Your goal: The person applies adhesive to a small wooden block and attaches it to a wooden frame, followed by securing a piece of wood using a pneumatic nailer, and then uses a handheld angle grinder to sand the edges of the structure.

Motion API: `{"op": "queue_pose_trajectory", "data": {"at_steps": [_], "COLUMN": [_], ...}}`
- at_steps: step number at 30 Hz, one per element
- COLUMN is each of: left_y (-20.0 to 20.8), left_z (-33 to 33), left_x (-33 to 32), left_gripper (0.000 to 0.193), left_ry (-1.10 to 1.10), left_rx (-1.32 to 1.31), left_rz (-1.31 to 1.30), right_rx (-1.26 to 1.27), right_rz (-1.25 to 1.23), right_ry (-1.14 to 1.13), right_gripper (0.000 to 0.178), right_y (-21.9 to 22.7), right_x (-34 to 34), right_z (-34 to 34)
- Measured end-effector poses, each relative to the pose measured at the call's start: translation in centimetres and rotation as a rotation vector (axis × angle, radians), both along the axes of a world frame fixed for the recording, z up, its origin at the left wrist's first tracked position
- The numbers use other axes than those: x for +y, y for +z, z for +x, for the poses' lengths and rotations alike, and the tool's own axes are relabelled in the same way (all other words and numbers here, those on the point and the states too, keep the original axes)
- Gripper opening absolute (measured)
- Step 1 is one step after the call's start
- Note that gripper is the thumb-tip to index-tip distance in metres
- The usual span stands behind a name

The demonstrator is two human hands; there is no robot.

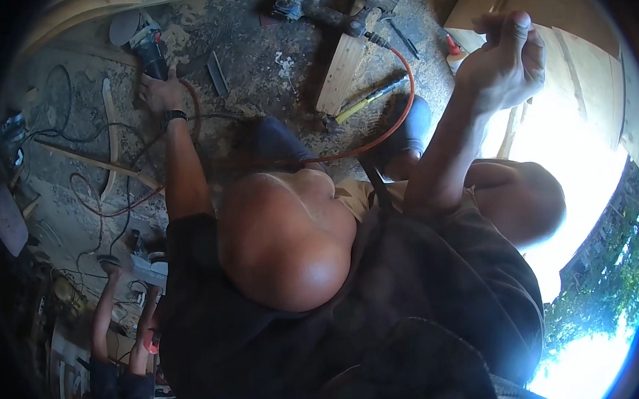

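Note:
My left hand (pixel 162 93) reaches forward to the floor at the far left and grips the rear end of an angle grinder (pixel 154 58) with a round, pale sanding disc (pixel 124 27). My right hand (pixel 506 63) is raised at the upper right, in front of a light wooden panel (pixel 586 70). Its fingers are curled, with the thumb pressed against them; whatever may be between them is hidden. Below that hand stands a white bottle with a red cap (pixel 454 49).
A dark nail gun (pixel 328 17) with an orange air hose (pixel 408 79) lies ahead, near a wood block (pixel 340 72) and a yellow-handled hammer (pixel 370 101). Cables and wood strips (pixel 110 138) litter the left floor. Another person (pixel 119 380) works at the lower left.

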State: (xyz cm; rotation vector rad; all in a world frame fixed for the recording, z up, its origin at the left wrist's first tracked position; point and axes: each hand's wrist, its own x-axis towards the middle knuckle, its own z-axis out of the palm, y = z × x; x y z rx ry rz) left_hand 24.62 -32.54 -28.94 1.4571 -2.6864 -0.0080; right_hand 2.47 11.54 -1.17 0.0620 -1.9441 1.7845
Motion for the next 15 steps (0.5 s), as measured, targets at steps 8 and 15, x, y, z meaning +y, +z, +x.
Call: {"op": "queue_pose_trajectory", "data": {"at_steps": [8, 15], "left_y": [3.3, 2.6], "left_z": [1.3, 9.6], "left_x": [4.8, 8.6], "left_gripper": [0.087, 0.072], "left_ry": [0.088, 0.179], "left_rx": [0.189, 0.453], "left_rz": [0.234, 0.278], "right_rx": [-0.024, -0.306], "right_rz": [-0.028, 0.364], "right_ry": [0.092, 0.363], "right_gripper": [0.027, 0.057], "right_y": [-0.5, -3.5], "right_x": [-2.1, -7.5], "right_z": [1.2, 3.9]}}
